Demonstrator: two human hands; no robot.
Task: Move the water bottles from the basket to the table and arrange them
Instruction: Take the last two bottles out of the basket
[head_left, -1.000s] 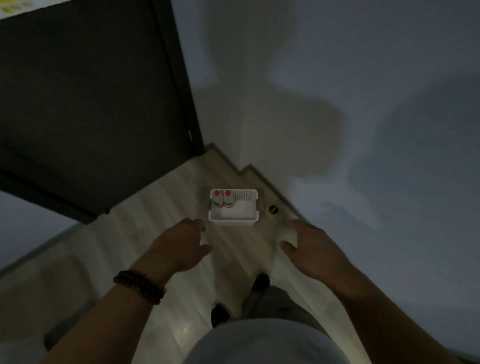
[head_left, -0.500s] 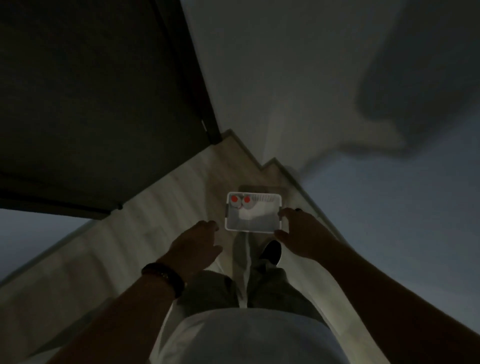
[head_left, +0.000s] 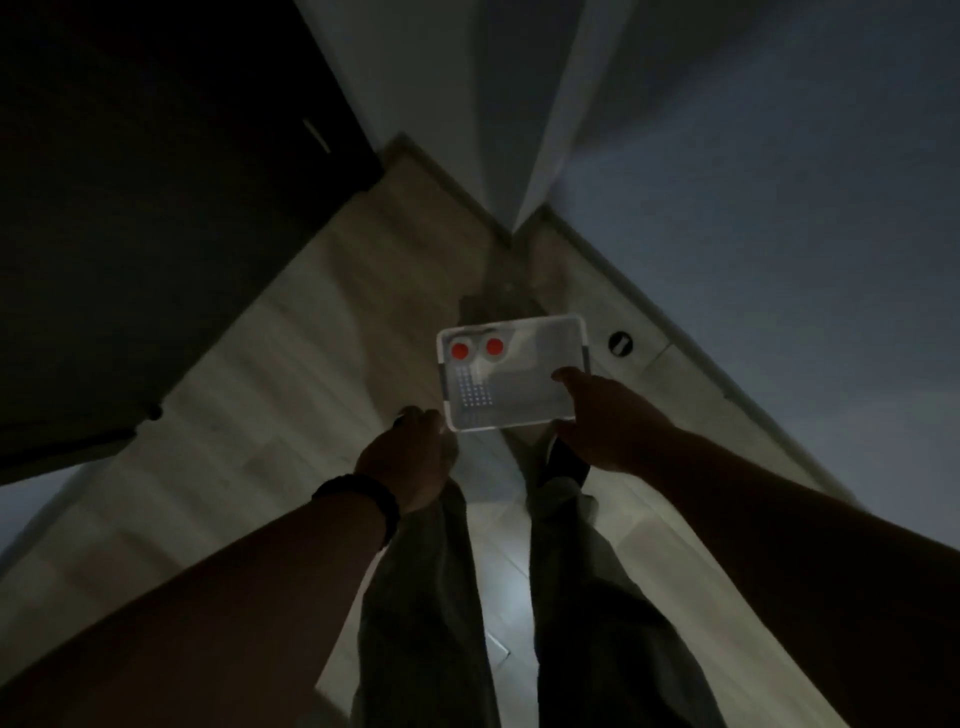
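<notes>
The basket (head_left: 511, 325) is low in a corner nook, with a pale wall (head_left: 779, 208) close behind and to the right, a dark door (head_left: 156, 208) to the left and open wooden floor (head_left: 291, 374) between. A round black floor stop (head_left: 620, 343) lies just beside it. White and perforated, it holds two red-capped water bottles (head_left: 460, 351) upright in its far-left corner. The right hand (head_left: 602, 415) grips the right rim, thumb inside. The left hand (head_left: 410, 457) meets the near-left corner, its grip too dim to tell.

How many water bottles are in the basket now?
2. The left bottle and the right bottle stand side by side in the far-left corner of the basket. None seems hidden, though light is dim.
</notes>
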